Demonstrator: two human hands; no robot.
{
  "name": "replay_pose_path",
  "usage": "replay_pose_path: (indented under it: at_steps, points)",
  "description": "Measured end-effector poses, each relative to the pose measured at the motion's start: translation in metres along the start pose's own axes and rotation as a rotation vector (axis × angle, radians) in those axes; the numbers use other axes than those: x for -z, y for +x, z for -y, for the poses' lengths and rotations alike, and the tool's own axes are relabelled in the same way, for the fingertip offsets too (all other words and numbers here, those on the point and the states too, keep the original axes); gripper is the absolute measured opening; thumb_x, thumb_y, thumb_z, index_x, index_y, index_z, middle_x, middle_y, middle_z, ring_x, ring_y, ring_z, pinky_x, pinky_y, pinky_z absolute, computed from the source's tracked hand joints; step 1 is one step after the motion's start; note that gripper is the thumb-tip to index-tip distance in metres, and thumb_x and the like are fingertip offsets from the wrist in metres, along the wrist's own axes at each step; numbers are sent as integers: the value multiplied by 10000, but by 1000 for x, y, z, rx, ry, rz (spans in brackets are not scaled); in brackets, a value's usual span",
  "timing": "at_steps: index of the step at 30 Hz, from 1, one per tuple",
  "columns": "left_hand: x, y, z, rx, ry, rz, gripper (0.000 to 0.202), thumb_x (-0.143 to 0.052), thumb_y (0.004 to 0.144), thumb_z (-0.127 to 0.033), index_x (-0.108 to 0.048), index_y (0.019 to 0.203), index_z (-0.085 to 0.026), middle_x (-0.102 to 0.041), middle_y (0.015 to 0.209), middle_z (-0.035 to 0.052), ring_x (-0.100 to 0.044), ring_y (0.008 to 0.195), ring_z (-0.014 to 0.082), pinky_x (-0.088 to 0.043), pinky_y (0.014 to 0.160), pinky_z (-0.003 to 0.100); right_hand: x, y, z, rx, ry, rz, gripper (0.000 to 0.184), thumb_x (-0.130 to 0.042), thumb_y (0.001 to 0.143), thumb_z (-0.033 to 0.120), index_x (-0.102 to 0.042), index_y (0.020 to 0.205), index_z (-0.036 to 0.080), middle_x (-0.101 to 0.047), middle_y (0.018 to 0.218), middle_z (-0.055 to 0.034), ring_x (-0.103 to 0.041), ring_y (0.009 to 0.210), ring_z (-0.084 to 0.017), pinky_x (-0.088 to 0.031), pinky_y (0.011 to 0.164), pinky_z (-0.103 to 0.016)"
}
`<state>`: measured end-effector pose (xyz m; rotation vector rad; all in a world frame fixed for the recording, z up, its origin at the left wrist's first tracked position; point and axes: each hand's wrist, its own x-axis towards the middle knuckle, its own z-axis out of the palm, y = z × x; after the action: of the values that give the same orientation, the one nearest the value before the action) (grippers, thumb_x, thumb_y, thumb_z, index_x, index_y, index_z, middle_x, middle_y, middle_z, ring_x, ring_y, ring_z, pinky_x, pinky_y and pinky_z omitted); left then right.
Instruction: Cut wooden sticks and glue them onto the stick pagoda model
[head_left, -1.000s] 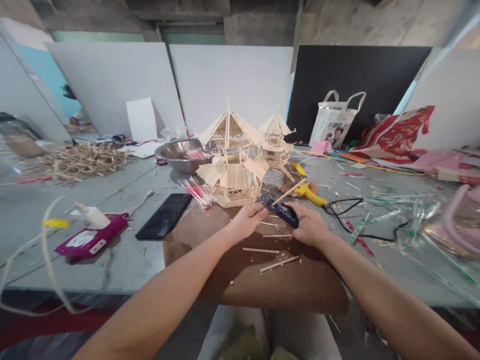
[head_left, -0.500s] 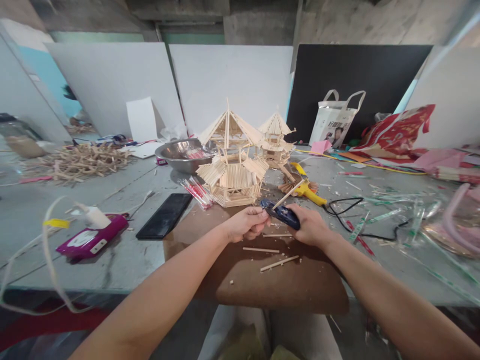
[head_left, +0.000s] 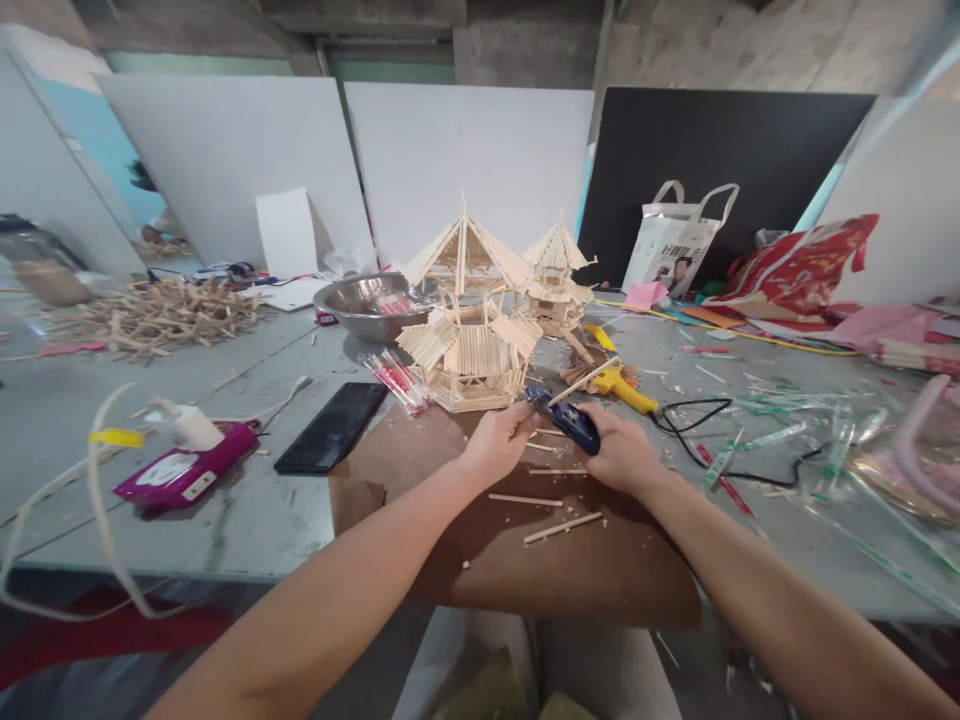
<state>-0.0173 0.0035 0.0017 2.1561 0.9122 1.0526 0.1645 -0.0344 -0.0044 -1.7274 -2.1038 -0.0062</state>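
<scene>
My right hand (head_left: 622, 450) is closed around a dark blue pliers-like tool (head_left: 576, 430), whose exact kind I cannot make out. A thin wooden stick (head_left: 592, 378) slants up to the right across the tool's far side. At the stick's lower end the fingers of my left hand (head_left: 499, 442) are pinched together, close to the tool's tip; they partly hide what they grip. Under my hands lies a brown board (head_left: 457, 540) with several loose sticks (head_left: 562, 528) and small chips. Just beyond stands a pavilion model (head_left: 469, 355) built of sticks.
A second stick model (head_left: 555, 270) stands behind. To the right lies a yellow glue gun (head_left: 622, 388) with its black cord. Left are a black phone (head_left: 330, 428), a purple power strip (head_left: 187, 465), a metal bowl (head_left: 352, 315) and a heap of sticks (head_left: 172, 315). Plastic wrappers (head_left: 772, 435) litter the right side.
My left hand has turned, its back now facing up more, and moved slightly up. The tool and stick have shifted a little to the right. The view has moved slightly.
</scene>
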Motion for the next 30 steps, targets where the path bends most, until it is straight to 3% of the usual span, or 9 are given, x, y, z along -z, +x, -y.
replay_pose_path:
  at_steps: [4,8,11,14,19,22,25,30]
  points:
    - [4,0,-6,52,-214,105,319,-440,756,-408,-581,717,-125,-492,555,-16,-428,542,83,-341,517,192,0,0,-4,63,27,-5,479,-516,636,244,-428,1100,165,-580,1032,-100,-546,906,-242,-381,731,-321]
    - [10,-2,-7,294,-505,297,344,-494,699,-472,-527,660,-132,-287,391,-84,-200,346,29,-160,358,172,2,-1,-5,99,23,15,482,-531,627,225,-430,1096,183,-589,1014,-84,-555,872,-232,-379,699,-309]
    - [15,-2,-6,412,-664,416,349,-537,660,-482,-513,675,-135,-277,375,-97,-146,317,19,-99,337,174,4,-2,-4,113,-1,37,452,-524,640,247,-442,1079,177,-605,965,-85,-567,825,-235,-377,661,-307]
    - [18,-1,-8,452,-696,460,354,-557,641,-483,-502,672,-134,-302,387,-91,-151,316,17,-88,334,174,5,-3,-4,122,-3,47,414,-513,648,262,-459,1049,173,-615,927,-84,-573,806,-239,-377,640,-302]
    - [12,0,-8,309,-490,317,349,-486,700,-480,-501,655,-135,-277,419,-83,-202,364,31,-170,369,172,3,-3,-4,61,9,37,380,-509,650,256,-477,1020,179,-629,883,-74,-582,761,-222,-378,641,-287]
    - [6,1,-5,116,-258,172,316,-434,753,-423,-527,687,-128,-383,511,-44,-341,488,61,-291,485,180,1,-2,-4,17,-3,19,392,-516,647,249,-474,1031,183,-633,861,-70,-582,759,-214,-375,649,-280]
    - [3,1,-1,32,-57,61,294,-391,787,-370,-558,763,-129,-488,627,-9,-425,621,102,-337,609,210,-1,-1,-3,-27,-20,20,417,-520,651,257,-460,1059,191,-630,865,-69,-577,771,-218,-373,660,-290]
    - [7,2,-7,-5,-127,88,309,-382,794,-365,-574,792,-123,-538,693,15,-462,700,128,-353,655,223,-1,2,-2,23,53,-11,527,-519,653,237,-382,1158,177,-549,1073,-101,-524,920,-228,-372,759,-322]
